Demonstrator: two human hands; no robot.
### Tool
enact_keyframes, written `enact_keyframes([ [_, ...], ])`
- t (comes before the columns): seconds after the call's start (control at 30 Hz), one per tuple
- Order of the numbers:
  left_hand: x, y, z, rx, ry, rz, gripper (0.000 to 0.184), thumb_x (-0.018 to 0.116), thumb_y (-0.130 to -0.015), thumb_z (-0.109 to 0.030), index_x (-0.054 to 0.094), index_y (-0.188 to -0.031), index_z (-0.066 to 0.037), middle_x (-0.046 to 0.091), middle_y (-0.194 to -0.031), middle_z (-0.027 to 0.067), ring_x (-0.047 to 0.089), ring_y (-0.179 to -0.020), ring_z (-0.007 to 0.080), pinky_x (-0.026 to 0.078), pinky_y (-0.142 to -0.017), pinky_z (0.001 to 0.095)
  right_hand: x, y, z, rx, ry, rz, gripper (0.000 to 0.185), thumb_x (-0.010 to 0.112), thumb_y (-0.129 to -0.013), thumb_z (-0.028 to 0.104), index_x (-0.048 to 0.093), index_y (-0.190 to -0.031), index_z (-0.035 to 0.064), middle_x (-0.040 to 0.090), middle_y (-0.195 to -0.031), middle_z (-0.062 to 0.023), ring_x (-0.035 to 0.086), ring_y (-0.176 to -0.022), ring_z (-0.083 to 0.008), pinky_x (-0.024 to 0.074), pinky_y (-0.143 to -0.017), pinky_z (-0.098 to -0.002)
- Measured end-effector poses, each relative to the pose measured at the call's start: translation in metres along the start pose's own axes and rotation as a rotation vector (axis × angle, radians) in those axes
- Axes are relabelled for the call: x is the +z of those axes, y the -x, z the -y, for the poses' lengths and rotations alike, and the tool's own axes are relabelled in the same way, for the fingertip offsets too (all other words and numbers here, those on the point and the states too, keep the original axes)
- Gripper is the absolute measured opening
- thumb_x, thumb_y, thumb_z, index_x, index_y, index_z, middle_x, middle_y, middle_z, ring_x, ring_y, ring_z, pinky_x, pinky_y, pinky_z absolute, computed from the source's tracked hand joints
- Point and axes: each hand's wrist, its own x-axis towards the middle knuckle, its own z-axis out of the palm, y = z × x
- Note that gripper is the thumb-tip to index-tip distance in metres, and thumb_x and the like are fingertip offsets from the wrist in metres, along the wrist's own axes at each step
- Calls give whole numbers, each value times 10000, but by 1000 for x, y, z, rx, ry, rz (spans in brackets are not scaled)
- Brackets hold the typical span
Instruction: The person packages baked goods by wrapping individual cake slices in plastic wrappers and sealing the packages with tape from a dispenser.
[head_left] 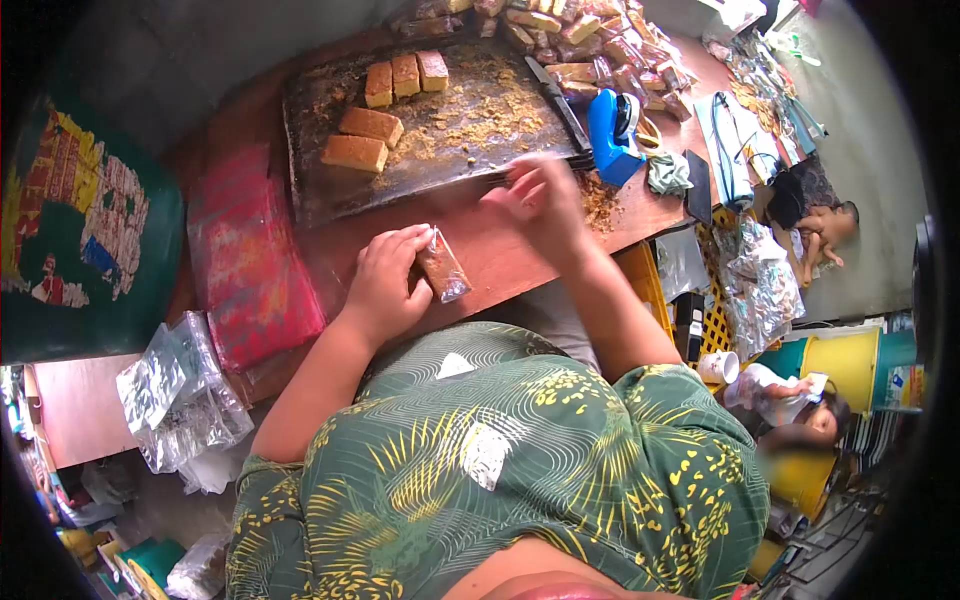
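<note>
My left hand (388, 272) is closed on a cake slice (441, 266) in clear plastic wrap, low over the table's near edge. My right hand (540, 200) is raised over the tray's front right corner, smeared by motion, so its fingers are hard to read. Behind it stands a blue tape dispenser (614, 142). On the dark, crumb-covered baking tray (330, 200) lie several unwrapped cake slices (356, 153). A knife (556, 100) rests along the tray's right side.
Many wrapped slices (620, 50) are heaped at the back right. A red plastic-covered stack (247, 260) lies left of the tray. Clear plastic bags (185, 390) hang at the left edge. Two other people are on the right, one by a yellow drum (846, 365).
</note>
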Motion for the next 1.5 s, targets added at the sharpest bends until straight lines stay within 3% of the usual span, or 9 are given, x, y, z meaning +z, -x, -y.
enact_keyframes([
  [0.1, 0, -1, -2, 2, 19, -8, 507, 738, -775, -165, 596, -1255, -82, 634, -1366, 109, 570, -1284, 330, 412, -1100, 479, -83, -31, -61, 66, 220, -426, 366, 774, -949, 257, 645, -1247, 86, 694, -1046, -147, 697, -797, -228, 563, -683, -366],
  [0.27, 1, -7, -6, -8, 36, 3, 459, 787, -771, -196, 583, -1173, -110, 657, -1318, 77, 584, -1262, 316, 425, -1050, 477, -154, -52, -182, 729, 291, -104, 546, 607, -1003, 564, 747, -1128, 51, 739, -1034, -53, 644, -930, -151, 505, -804, -360],
  [0.5, -3, -3, -5, -5, 84, -13, 495, 858, -747, -189, 593, -1161, -121, 675, -1254, 83, 624, -1193, 315, 448, -1024, 456, -121, -27, -106, 34, 594, -401, 249, 731, -949, 242, 775, -761, 84, 710, -759, -148, 662, -729, -328, 497, -737, -439],
  [0.7, 1, -6, -2, 63, 205, -81, 486, 897, -739, -169, 617, -1131, -104, 682, -1188, 126, 659, -1107, 340, 514, -951, 444, -130, 27, -163, 394, 356, -350, 295, 708, -987, 258, 758, -804, 32, 741, -773, -125, 677, -708, -259, 524, -730, -396],
  [0.83, -1, -4, -5, 146, 180, -127, 468, 878, -777, -231, 619, -1150, -121, 666, -1164, 92, 648, -1097, 317, 510, -945, 446, -82, 16, -75, 591, -314, 155, 264, 667, -1038, 264, 757, -949, 33, 710, -889, 10, 600, -843, -72, 481, -814, -258],
  [1.0, -4, -1, -13, 212, 60, -153, 439, 865, -795, -274, 626, -1137, -137, 663, -1143, 74, 657, -1072, 292, 525, -928, 440, -7, 1, 81, 306, -207, 871, 355, 696, -1007, 313, 760, -972, -35, 650, -876, -138, 669, -808, -238, 531, -735, -403],
  [1.1, -4, 4, -13, 177, 72, -190, 410, 854, -803, -292, 638, -1113, -133, 667, -1126, 63, 665, -1051, 275, 531, -917, 414, 20, 2, 77, -44, 37, 848, 368, 712, -966, 397, 786, -935, 38, 688, -857, -194, 666, -777, -384, 530, -711, -448],
  [1.23, 3, 7, -11, 152, 81, -199, 379, 848, -807, -306, 654, -1079, -128, 678, -1112, 54, 679, -1016, 263, 537, -908, 393, 5, -12, 59, 220, 315, 989, 501, 781, -874, 514, 778, -836, 14, 703, -810, -200, 676, -748, -366, 535, -707, -454],
  [1.5, -11, -1, -18, 214, 207, -175, 336, 875, -815, -257, 685, -1058, -122, 705, -1103, 100, 704, -1024, 298, 568, -896, 410, -7, 20, 59, 11, 119, 941, 282, 878, -733, 67, 641, -886, 54, 675, -1020, -138, 652, -853, -272, 536, -769, -395],
])
